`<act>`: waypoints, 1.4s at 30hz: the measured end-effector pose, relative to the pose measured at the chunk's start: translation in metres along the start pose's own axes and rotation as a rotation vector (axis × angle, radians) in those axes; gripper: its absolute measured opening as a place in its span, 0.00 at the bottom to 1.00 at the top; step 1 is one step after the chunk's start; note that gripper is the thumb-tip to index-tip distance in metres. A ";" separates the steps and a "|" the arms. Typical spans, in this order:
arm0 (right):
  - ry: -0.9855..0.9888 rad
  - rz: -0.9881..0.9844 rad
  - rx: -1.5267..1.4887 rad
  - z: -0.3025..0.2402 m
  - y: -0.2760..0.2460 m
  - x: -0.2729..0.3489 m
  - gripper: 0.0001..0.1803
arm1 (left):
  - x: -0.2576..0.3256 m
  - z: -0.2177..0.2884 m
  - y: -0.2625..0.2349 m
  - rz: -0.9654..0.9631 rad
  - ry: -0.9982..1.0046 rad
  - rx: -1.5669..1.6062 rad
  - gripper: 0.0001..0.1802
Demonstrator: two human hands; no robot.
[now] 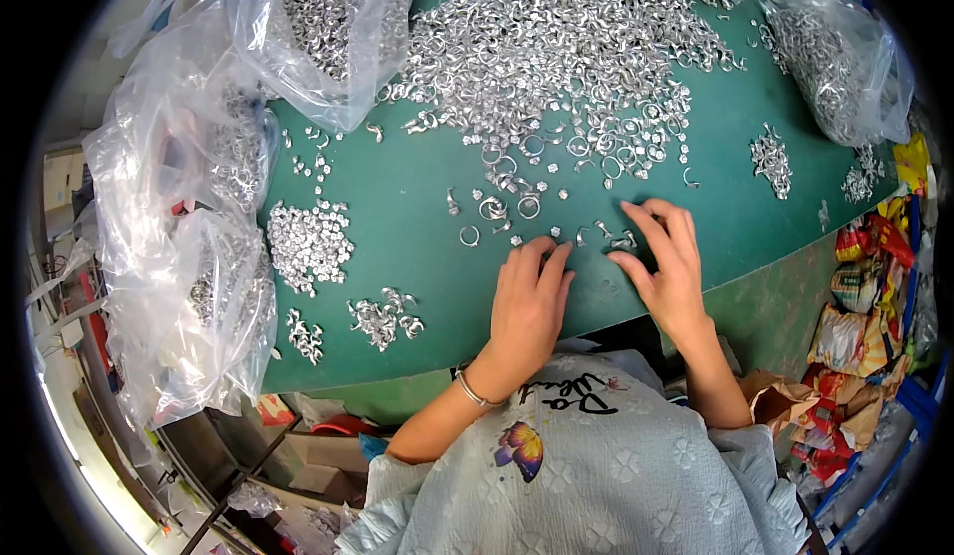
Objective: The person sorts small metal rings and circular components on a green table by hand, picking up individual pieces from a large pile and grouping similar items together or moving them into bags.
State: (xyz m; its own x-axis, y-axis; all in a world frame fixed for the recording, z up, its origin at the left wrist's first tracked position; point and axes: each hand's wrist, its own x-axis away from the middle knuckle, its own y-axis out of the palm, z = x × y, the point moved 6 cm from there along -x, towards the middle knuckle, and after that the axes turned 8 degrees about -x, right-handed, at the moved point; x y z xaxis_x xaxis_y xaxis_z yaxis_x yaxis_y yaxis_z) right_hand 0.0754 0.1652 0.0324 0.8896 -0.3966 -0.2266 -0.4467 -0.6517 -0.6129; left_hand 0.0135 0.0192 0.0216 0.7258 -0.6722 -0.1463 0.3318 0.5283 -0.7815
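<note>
The left hand [527,302] lies palm down on the green worktop [417,287], fingers nearly straight and close together, the tips pressing on or just beside a few small silver pieces [553,233]. It clasps nothing that shows. The right hand [668,267] is spread wider, fingers fanned and slightly bent, its fingertips touching a little cluster of metal bits [618,241] between the two hands. Whether a piece is pinched under either hand cannot be told.

Just beyond the fingertips lie loose silver rings [517,202], scattered singly, and past them the big heap of rings [566,48] covers the far part of the worktop. To the left of the left hand sit a small pile of tiny pieces [310,242] and two smaller clumps [383,318] nearer the edge. Further left and far right stand clear plastic bags [328,28] full of the same metal parts. A small cluster [771,160] lies to the right beyond the right hand.

The risks, as I judge them: the pieces are small and smooth, so a sweep of the flat fingers could push sorted bits back into the scattered rings and mix kinds. The hands work close to the near edge of the worktop, so a piece flicked toward the body could drop to the cluttered floor and be lost. A sleeve or wrist dragging left could also smear the small piles together.
</note>
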 end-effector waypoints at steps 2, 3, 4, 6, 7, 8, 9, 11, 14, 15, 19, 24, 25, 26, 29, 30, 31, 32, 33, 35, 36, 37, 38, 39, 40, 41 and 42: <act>-0.067 -0.044 0.030 -0.002 0.009 -0.002 0.19 | 0.003 -0.004 0.003 -0.029 0.015 0.009 0.16; -0.071 -0.088 0.025 0.000 0.014 0.000 0.18 | 0.005 -0.005 0.003 -0.033 0.019 0.000 0.16; -0.079 -0.135 0.017 0.001 0.019 0.001 0.17 | 0.006 -0.007 0.003 -0.034 0.019 -0.012 0.16; -0.093 -0.132 -0.013 0.005 0.015 0.003 0.16 | 0.007 -0.007 0.001 -0.018 0.024 -0.017 0.17; -0.086 -0.130 -0.039 0.008 0.011 0.006 0.16 | 0.008 -0.008 0.001 0.001 0.029 -0.008 0.17; -0.079 -0.128 -0.064 0.011 0.008 0.008 0.16 | 0.008 -0.007 0.000 0.019 0.033 0.000 0.18; -0.074 -0.121 -0.060 0.010 0.005 0.007 0.15 | 0.007 -0.006 0.000 0.015 0.034 0.005 0.19; -0.061 -0.105 -0.051 0.008 -0.002 0.007 0.15 | 0.002 0.001 0.001 0.004 0.035 0.015 0.20; -0.059 -0.134 -0.043 0.012 -0.002 0.010 0.14 | -0.011 0.017 0.009 -0.069 0.203 -0.168 0.21; -0.062 -0.126 -0.025 0.013 -0.004 0.010 0.14 | -0.012 0.018 0.015 -0.111 0.224 -0.197 0.19; -0.064 -0.130 0.042 0.018 -0.013 0.012 0.15 | -0.002 0.007 0.012 -0.093 0.213 -0.109 0.18; -0.111 -0.062 0.091 0.026 -0.023 0.019 0.14 | 0.015 -0.006 -0.002 -0.012 0.147 -0.032 0.14; -0.099 -0.027 0.125 0.032 -0.031 0.019 0.14 | 0.019 -0.010 -0.007 0.017 0.116 -0.020 0.14; -0.090 0.009 0.159 0.039 -0.039 0.020 0.14 | 0.023 -0.015 -0.011 0.049 0.085 -0.009 0.13; -0.050 0.104 0.288 0.062 -0.067 0.019 0.11 | 0.035 -0.033 -0.023 0.105 0.010 -0.033 0.16; -0.056 0.137 0.341 0.068 -0.076 0.017 0.09 | 0.038 -0.037 -0.027 0.118 -0.016 -0.051 0.17; -0.004 0.173 0.361 0.075 -0.084 0.015 0.08 | 0.040 -0.043 -0.033 0.171 -0.085 -0.061 0.13; 0.040 0.191 0.391 0.079 -0.089 0.013 0.08 | 0.042 -0.047 -0.039 0.202 -0.116 -0.119 0.13; 0.068 0.228 0.440 0.079 -0.089 0.012 0.09 | 0.044 -0.053 -0.046 0.232 -0.147 -0.177 0.13; 0.040 0.292 0.474 0.067 -0.084 0.004 0.09 | 0.049 -0.065 -0.055 0.269 -0.210 -0.264 0.14; -0.015 0.316 0.459 0.055 -0.074 0.000 0.09 | 0.049 -0.067 -0.059 0.271 -0.242 -0.317 0.14; -0.062 0.295 0.355 0.034 -0.059 -0.009 0.09 | 0.047 -0.067 -0.062 0.274 -0.272 -0.368 0.14; -0.082 0.218 0.226 0.015 -0.038 -0.016 0.08 | 0.046 -0.067 -0.066 0.275 -0.301 -0.419 0.14; -0.078 0.128 0.074 -0.002 -0.011 -0.021 0.07 | 0.044 -0.069 -0.066 0.267 -0.314 -0.395 0.16; -0.179 0.012 0.073 -0.020 0.014 -0.025 0.06 | 0.037 -0.066 -0.067 0.265 -0.281 -0.361 0.17; -0.254 -0.002 0.070 -0.038 0.035 -0.027 0.07 | 0.025 -0.062 -0.066 0.261 -0.241 -0.322 0.17; -0.244 -0.006 0.077 -0.051 0.053 -0.031 0.09 | 0.016 -0.059 -0.065 0.258 -0.208 -0.289 0.18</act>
State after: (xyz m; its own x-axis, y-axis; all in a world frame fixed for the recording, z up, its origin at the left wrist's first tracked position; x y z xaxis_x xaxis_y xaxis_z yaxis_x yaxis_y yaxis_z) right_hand 0.0192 0.1096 0.0454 0.8930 -0.2193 -0.3930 -0.4412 -0.5989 -0.6683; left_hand -0.0325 -0.0565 0.0345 0.8785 -0.4027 -0.2569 -0.0371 0.4786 -0.8772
